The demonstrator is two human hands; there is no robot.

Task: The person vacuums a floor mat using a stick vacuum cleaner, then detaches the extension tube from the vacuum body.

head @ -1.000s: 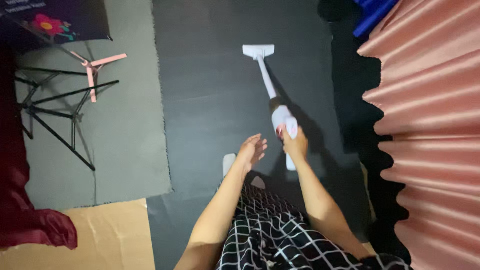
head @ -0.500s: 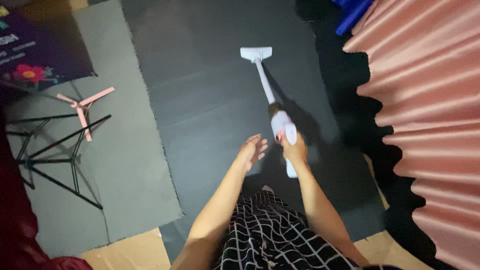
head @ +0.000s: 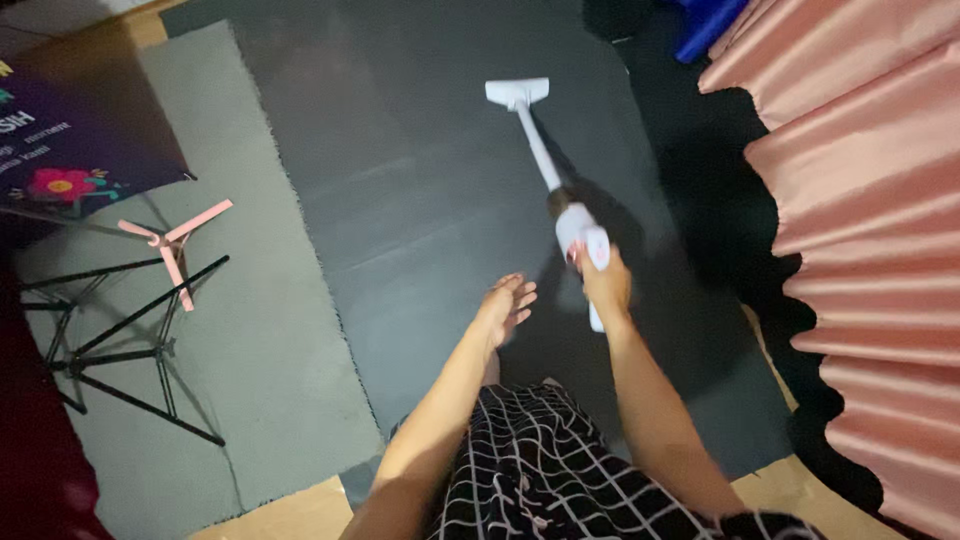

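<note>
My right hand (head: 603, 283) grips the handle of a white stick vacuum cleaner (head: 560, 200). Its tube runs away from me to a flat white floor head (head: 517, 92) resting on a dark grey mat (head: 420, 200). My left hand (head: 505, 305) hovers beside the vacuum's body with fingers spread, holding nothing and touching nothing. A black and white checked garment (head: 560, 470) covers my legs at the bottom of the view.
A lighter grey mat (head: 230, 330) lies to the left with a black tripod stand (head: 110, 340) and pink tripod legs (head: 175, 240) on it. A pink pleated curtain (head: 870, 230) fills the right side. A dark poster with flowers (head: 70, 150) sits far left; a blue object (head: 710, 25) lies top right.
The view has shifted, so the mats and tripods sit lower and further left. The vacuum head stays out ahead on the dark mat. My left hand stays free beside the handle.
</note>
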